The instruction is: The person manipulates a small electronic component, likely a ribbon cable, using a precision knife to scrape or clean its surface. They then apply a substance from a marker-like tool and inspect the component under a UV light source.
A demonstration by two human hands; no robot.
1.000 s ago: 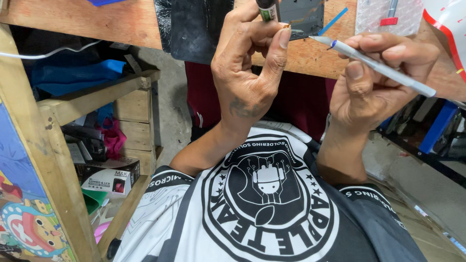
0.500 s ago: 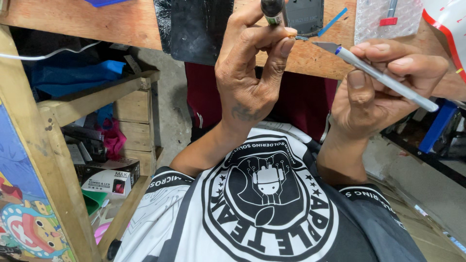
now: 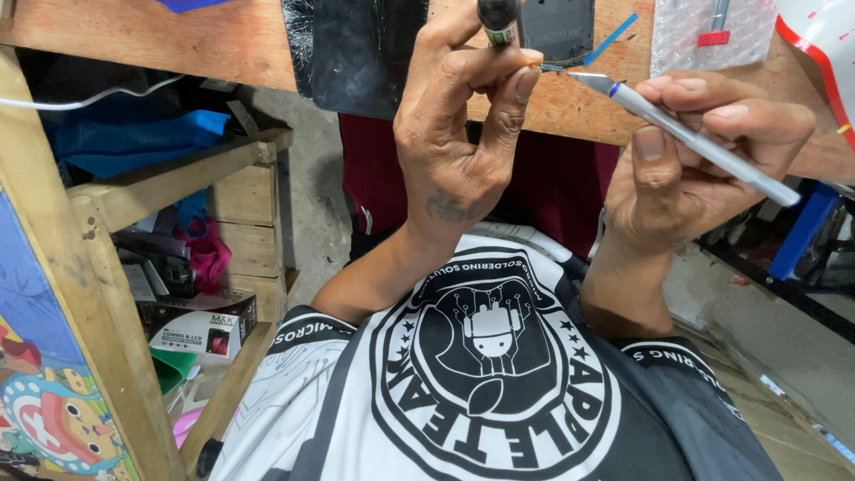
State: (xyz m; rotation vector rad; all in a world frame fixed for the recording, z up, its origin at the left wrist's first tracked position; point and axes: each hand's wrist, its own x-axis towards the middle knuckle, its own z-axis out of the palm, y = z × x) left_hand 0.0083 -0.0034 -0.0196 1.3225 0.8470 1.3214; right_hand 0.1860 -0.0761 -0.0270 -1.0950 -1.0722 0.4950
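Both hands raised in front of the chest, close together but not touching. Left hand (image 3: 459, 151) is closed, thumb and fingertips pinching a small dark cylindrical bottle (image 3: 499, 20) with a green band; bottle upright, long axis vertical, top cut off by the frame edge. Right hand (image 3: 690, 160) is clamped pen-style on a slim silver craft knife (image 3: 686, 134); long axis runs from lower right to upper left, tip pointing left toward the left thumb, just short of it. Below the hands: black-and-white shirt with a round emblem. Lower left, on a wooden shelf (image 3: 178, 178): a rectangular black-and-white carton (image 3: 200, 331), lying flat; a colourful cartoon sticker (image 3: 49, 419) on the near post. Beyond the hands, on the wooden worktop (image 3: 223, 40): a cracked black glass panel (image 3: 356, 53), a blue strip (image 3: 610, 38), a clear bubble-wrap pouch (image 3: 704, 36) holding a red-collared tool.
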